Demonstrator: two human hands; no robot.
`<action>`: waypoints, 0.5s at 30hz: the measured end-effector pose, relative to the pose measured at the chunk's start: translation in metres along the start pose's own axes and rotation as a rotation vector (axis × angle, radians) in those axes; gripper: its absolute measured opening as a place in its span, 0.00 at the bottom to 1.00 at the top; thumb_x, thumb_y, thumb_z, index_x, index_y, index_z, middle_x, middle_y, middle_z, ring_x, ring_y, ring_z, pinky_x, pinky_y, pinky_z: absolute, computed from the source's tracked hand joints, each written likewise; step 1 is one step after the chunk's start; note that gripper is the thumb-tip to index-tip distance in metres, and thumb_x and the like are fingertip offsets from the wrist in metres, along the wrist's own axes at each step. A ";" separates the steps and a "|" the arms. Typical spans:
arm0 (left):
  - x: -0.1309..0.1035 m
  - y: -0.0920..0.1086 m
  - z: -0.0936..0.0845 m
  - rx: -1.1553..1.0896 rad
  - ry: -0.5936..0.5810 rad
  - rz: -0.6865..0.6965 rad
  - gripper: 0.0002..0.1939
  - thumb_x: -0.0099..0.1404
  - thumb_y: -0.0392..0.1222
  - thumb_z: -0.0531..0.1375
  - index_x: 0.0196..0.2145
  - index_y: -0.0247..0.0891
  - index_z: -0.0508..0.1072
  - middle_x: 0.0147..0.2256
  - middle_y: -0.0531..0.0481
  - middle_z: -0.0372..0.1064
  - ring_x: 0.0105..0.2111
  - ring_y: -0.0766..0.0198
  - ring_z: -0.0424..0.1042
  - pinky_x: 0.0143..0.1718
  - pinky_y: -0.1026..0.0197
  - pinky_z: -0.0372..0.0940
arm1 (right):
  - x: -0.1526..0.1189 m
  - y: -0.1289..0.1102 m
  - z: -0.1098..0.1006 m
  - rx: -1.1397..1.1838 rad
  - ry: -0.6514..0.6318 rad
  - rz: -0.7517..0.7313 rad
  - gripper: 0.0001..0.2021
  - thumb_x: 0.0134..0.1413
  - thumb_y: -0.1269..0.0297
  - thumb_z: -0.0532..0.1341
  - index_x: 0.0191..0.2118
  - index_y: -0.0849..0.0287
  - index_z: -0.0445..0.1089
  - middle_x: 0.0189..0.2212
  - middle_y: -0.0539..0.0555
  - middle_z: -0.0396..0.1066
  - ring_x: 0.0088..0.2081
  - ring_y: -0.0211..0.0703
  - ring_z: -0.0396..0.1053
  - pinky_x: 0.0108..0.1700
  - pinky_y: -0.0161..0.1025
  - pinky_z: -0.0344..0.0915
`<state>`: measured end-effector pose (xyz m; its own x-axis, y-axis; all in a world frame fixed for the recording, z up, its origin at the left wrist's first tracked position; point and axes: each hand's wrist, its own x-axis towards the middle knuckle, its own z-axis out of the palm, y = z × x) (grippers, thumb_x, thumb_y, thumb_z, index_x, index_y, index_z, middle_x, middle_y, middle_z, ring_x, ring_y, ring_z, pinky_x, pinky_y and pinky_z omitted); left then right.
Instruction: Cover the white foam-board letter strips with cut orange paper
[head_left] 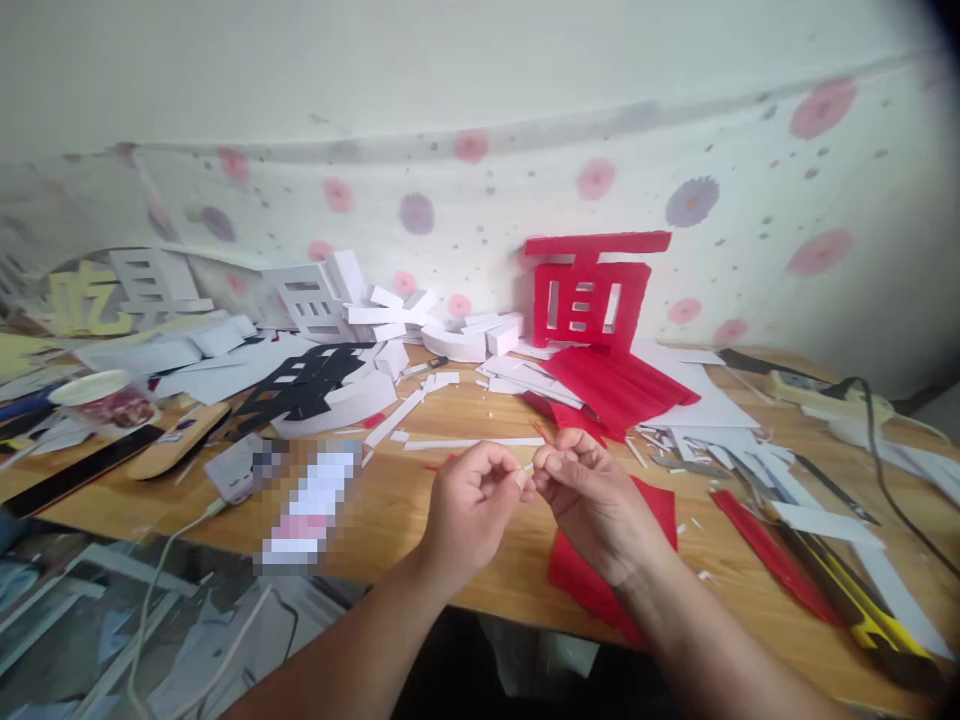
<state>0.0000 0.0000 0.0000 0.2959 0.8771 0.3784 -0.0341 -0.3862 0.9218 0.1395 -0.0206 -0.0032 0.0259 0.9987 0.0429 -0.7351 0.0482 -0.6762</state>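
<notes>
My left hand (474,502) and my right hand (592,492) meet above the front of the wooden table, fingertips almost touching. Both are closed in a pinch around a small pale piece (527,468), mostly covered by the fingers, so its kind is unclear. Below my right hand lies a red cloth piece (592,575). Farther back, a larger red cloth (619,385) spreads over white sheets, in front of an upright red block character (592,300) that leans near the wall covering.
White foam characters (311,300) and offcuts fill the back. At left are a paper cup (105,400), a wooden-looking oblong object (180,440), a charger (238,470) and a pixelated phone-like shape (307,510). A yellow-black utility knife (847,600) lies at right near a cable (874,450).
</notes>
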 end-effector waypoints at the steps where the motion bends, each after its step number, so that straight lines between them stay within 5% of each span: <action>1: 0.006 0.000 0.001 -0.014 -0.018 0.008 0.05 0.62 0.37 0.58 0.29 0.35 0.67 0.25 0.51 0.72 0.27 0.68 0.73 0.31 0.67 0.67 | 0.004 -0.005 -0.002 -0.006 -0.013 0.012 0.14 0.38 0.70 0.74 0.29 0.57 0.67 0.25 0.49 0.75 0.26 0.34 0.71 0.33 0.30 0.67; 9: 0.064 -0.017 0.011 -0.123 -0.148 -0.009 0.06 0.64 0.40 0.57 0.30 0.36 0.66 0.25 0.52 0.71 0.27 0.68 0.72 0.32 0.65 0.67 | 0.044 -0.028 -0.020 -0.124 -0.116 -0.009 0.11 0.41 0.68 0.73 0.28 0.58 0.69 0.25 0.50 0.75 0.28 0.37 0.72 0.36 0.33 0.67; 15: 0.079 -0.054 0.016 -0.114 -0.174 -0.179 0.06 0.62 0.41 0.57 0.29 0.37 0.64 0.24 0.53 0.69 0.26 0.66 0.71 0.32 0.63 0.66 | 0.060 -0.016 -0.050 -0.202 0.019 -0.035 0.11 0.38 0.67 0.74 0.26 0.59 0.72 0.21 0.46 0.69 0.25 0.31 0.64 0.31 0.29 0.60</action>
<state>0.0407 0.0856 -0.0216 0.4660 0.8625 0.1971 -0.0709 -0.1856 0.9801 0.1871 0.0394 -0.0265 0.0632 0.9964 0.0566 -0.5824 0.0829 -0.8087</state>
